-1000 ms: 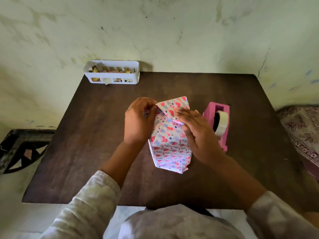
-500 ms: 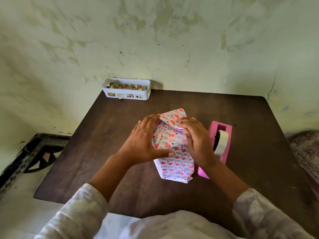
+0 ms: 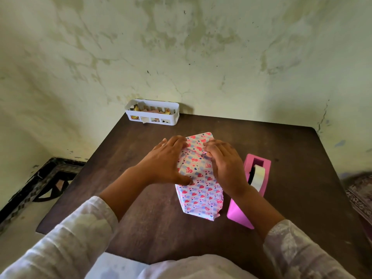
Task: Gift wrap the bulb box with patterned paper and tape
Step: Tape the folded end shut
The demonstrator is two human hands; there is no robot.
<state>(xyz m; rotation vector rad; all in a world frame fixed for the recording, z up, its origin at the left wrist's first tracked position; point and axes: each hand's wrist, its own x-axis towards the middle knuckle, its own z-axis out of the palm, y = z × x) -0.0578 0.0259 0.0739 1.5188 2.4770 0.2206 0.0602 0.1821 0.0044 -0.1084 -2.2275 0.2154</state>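
The bulb box [image 3: 200, 190] lies on the dark wooden table [image 3: 291, 158], covered in white paper printed with pink hearts and blue patches. My left hand [image 3: 167, 164] grips its left side, thumb pressed across the top face. My right hand [image 3: 223, 164] rests on its right side, fingers pressing the folded paper flap at the far end. A triangular flap sticks up past my fingertips. A pink tape dispenser [image 3: 255, 180] with a white tape roll stands just right of the box, beside my right wrist.
A white slotted plastic basket [image 3: 152, 112] holding small scraps sits at the table's far left corner against the stained wall. A dark patterned frame [image 3: 40, 184] lies on the floor to the left. Patterned cloth [image 3: 360, 194] shows at the right edge.
The head camera has tilted up, showing more wall. My left hand has moved from the far flap onto the box's left side, thumb on top; my right hand stays on the far fold.
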